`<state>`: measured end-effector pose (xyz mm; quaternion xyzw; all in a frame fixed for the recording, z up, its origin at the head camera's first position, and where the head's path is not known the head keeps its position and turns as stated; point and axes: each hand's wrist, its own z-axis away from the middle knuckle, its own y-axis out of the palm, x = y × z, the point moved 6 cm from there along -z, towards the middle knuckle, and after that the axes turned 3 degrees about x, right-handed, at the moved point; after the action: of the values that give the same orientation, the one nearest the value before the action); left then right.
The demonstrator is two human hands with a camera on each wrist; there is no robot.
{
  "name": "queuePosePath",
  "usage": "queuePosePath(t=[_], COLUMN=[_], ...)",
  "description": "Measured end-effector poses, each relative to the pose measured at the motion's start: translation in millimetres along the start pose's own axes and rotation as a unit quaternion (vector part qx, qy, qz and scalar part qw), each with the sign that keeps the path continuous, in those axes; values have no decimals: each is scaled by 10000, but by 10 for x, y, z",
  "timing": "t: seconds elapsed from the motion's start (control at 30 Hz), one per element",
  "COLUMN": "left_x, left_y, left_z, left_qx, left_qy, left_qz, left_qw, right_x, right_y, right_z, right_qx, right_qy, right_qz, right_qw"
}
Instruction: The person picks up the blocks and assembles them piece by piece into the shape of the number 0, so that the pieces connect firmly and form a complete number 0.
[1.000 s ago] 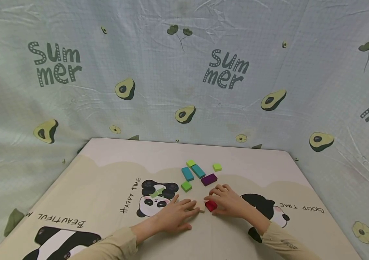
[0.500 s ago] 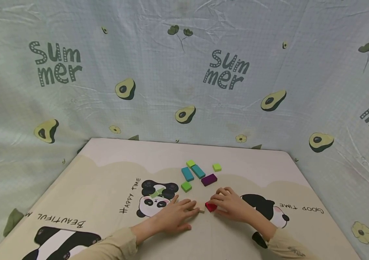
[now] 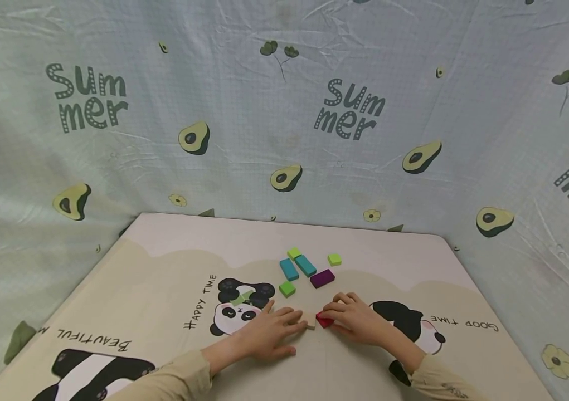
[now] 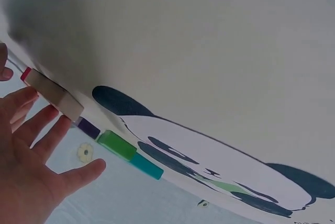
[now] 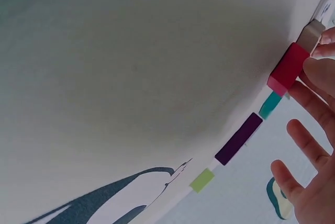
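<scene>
In the head view, my right hand [image 3: 356, 322] pinches a red block [image 3: 322, 320] with thumb and finger on the table. The right wrist view shows the thumb on the red block's [image 5: 289, 69] side, the other fingers spread out. Just left of it lies a pale wooden block [image 3: 310, 321]. My left hand [image 3: 268, 334] rests beside this block, fingers spread and its fingertips touching it. In the left wrist view, the pale block [image 4: 55, 94] lies along those fingertips. Part of it is hidden in the head view.
Beyond the hands lie a purple block [image 3: 322, 278], two teal blocks, one of them a teal block [image 3: 289, 269] on the left, a green block [image 3: 287, 289] and two lime blocks, including a lime block [image 3: 334, 259] at right. A patterned cloth [image 3: 284, 111] hangs behind the panda-print table [image 3: 164, 234].
My right hand has shifted slightly right and nearer, its fingers drawn back from over the red block. The red block has turned and moved slightly. My left hand stays in place.
</scene>
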<state>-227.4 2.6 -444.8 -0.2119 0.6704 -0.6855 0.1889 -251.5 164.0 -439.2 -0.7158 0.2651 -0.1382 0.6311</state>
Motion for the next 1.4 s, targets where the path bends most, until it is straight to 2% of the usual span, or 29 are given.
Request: queuePosePath(t=[0.5, 0.6, 0.77, 0.93, 1.17, 1.4], left_x=[46, 51, 86, 222, 497, 701], left_y=[-58, -67, -107, -135, -137, -91], left_z=[-88, -98, -116, -149, -225, -307], left_qx=[66, -45, -438, -731, -695, -712], left_qy=[122, 178, 342, 288, -176, -396], left_qz=[118, 96, 214, 247, 500, 93], left_qw=[9998, 9998, 9982, 9966, 9962, 9966], right_x=[-26, -34, -49, -61, -69, -53], right_y=[-30, -31, -23, -26, -42, -68], right_z=[-41, -48, -48, -51, -101, -128], right_qx=[330, 361, 380, 406, 535, 517], right_qy=[121, 139, 186, 218, 287, 280], right_qz=[-315, -401, -490, -475, -543, -541], right_qw=[9989, 9984, 9979, 9978, 9967, 9968])
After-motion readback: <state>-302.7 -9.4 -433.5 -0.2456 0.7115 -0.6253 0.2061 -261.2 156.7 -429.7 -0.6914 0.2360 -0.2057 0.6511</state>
